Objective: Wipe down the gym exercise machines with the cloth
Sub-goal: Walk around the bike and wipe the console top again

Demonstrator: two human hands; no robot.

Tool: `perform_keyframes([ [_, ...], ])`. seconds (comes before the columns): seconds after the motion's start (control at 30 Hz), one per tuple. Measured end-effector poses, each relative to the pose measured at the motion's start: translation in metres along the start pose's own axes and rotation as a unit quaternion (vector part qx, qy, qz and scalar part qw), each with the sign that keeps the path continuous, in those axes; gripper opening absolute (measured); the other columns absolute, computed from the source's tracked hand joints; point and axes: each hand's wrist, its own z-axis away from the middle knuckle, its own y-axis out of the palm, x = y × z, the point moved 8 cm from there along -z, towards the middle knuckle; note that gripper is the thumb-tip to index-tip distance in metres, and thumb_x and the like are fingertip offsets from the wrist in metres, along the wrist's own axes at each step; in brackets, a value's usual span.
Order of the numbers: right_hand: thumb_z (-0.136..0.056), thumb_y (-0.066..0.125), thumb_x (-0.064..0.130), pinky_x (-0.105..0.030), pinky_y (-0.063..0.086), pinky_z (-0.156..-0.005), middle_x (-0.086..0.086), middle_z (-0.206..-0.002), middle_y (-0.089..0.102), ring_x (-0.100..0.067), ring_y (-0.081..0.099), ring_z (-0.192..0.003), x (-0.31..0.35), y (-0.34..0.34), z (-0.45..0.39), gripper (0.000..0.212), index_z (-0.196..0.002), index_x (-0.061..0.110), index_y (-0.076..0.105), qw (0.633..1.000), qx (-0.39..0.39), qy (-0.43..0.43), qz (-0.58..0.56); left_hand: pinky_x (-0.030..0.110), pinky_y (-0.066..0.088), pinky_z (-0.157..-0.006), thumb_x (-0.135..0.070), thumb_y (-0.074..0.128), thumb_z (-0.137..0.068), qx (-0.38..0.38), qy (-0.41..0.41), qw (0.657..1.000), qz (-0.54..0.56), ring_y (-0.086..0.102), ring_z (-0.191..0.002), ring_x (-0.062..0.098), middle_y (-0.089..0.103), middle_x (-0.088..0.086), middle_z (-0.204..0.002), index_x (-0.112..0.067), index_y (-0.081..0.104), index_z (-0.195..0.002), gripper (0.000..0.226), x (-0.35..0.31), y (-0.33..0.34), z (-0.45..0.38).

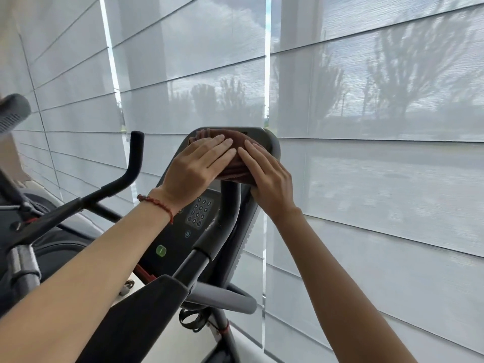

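A reddish-brown cloth (237,141) lies folded over the upper part of an exercise bike's console (264,137), a dark panel with a keypad (199,212) and a green button (160,250). My left hand (197,163) lies flat on the cloth's left side, fingers together; a red bead bracelet circles that wrist. My right hand (267,176) presses flat on the cloth's right side, fingers pointing up-left. Both hands press the cloth against the console. Most of the cloth is hidden under the hands.
The bike's black handlebars (131,166) rise at left, and a grey grip (222,297) curves below the console. Another machine's frame (23,260) stands at far left. Sheer white blinds (366,100) cover the window just behind the console.
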Motion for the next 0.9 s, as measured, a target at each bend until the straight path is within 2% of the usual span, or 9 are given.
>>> perform_keyframes([
  [0.13, -0.065, 0.059, -0.019, -0.040, 0.053, -0.093, -0.018, -0.122, 0.064, -0.032, 0.061, -0.115, 0.001, 0.000, 0.011, 0.055, -0.116, -0.003, 0.066, 0.999, 0.010, 0.027, -0.030, 0.042, 0.052, -0.090, 0.001, 0.048, -0.096, 0.010, 0.011, 1.000, 0.010, 0.063, -0.107, 0.030, 0.066, 0.016, -0.113, 0.000, 0.069, -0.108, 0.024, -0.009, -0.001, 0.003],
  [0.23, -0.060, 0.062, -0.020, -0.039, 0.053, -0.093, -0.018, -0.122, 0.064, -0.033, 0.060, -0.115, 0.004, 0.000, 0.022, 0.059, -0.116, -0.004, 0.066, 0.997, 0.031, 0.052, -0.048, 0.042, 0.052, -0.090, 0.001, 0.051, -0.095, 0.024, 0.031, 0.999, 0.014, 0.064, -0.106, 0.030, 0.067, 0.016, -0.113, 0.000, 0.069, -0.108, 0.022, -0.016, -0.002, 0.006],
  [0.4, -0.062, 0.067, -0.021, -0.037, 0.052, -0.095, -0.017, -0.124, 0.063, -0.032, 0.060, -0.116, 0.010, 0.000, 0.038, 0.059, -0.118, -0.002, 0.065, 0.994, 0.048, 0.079, -0.063, 0.041, 0.052, -0.090, 0.001, 0.056, -0.092, 0.051, 0.055, 0.997, 0.025, 0.064, -0.106, 0.030, 0.067, 0.015, -0.113, 0.000, 0.068, -0.109, 0.020, -0.026, -0.006, 0.012],
  [0.53, -0.063, 0.073, -0.019, -0.036, 0.054, -0.089, -0.016, -0.126, 0.062, -0.031, 0.059, -0.118, 0.016, 0.000, 0.052, 0.062, -0.121, 0.001, 0.063, 0.990, 0.060, 0.101, -0.077, 0.041, 0.051, -0.091, 0.002, 0.056, -0.092, 0.080, 0.066, 0.994, 0.036, 0.063, -0.107, 0.030, 0.066, 0.016, -0.113, 0.000, 0.068, -0.109, 0.021, -0.033, -0.008, 0.018],
  [0.67, -0.068, 0.067, -0.019, -0.042, 0.056, -0.086, -0.020, -0.125, 0.062, -0.034, 0.060, -0.116, 0.027, -0.006, 0.061, 0.052, -0.118, -0.004, 0.065, 0.990, 0.060, 0.104, -0.078, 0.041, 0.050, -0.093, 0.000, 0.055, -0.092, 0.107, 0.074, 0.991, 0.043, 0.062, -0.108, 0.030, 0.065, 0.016, -0.115, 0.000, 0.067, -0.110, 0.021, -0.040, -0.012, 0.026],
  [0.77, -0.070, 0.061, -0.018, -0.040, 0.056, -0.086, -0.020, -0.125, 0.062, -0.033, 0.060, -0.116, 0.034, -0.009, 0.070, 0.050, -0.118, -0.004, 0.065, 0.989, 0.062, 0.110, -0.076, 0.042, 0.050, -0.093, -0.001, 0.054, -0.093, 0.123, 0.079, 0.988, 0.051, 0.062, -0.109, 0.030, 0.065, 0.016, -0.116, 0.000, 0.067, -0.111, 0.022, -0.045, -0.015, 0.032],
  [0.9, -0.071, 0.062, -0.017, -0.038, 0.056, -0.086, -0.019, -0.125, 0.062, -0.032, 0.060, -0.116, 0.041, -0.012, 0.079, 0.048, -0.117, -0.003, 0.066, 0.988, 0.053, 0.126, -0.076, 0.043, 0.050, -0.093, -0.001, 0.054, -0.093, 0.136, 0.084, 0.985, 0.064, 0.062, -0.109, 0.031, 0.065, 0.017, -0.116, 0.001, 0.066, -0.112, 0.023, -0.051, -0.019, 0.038],
])
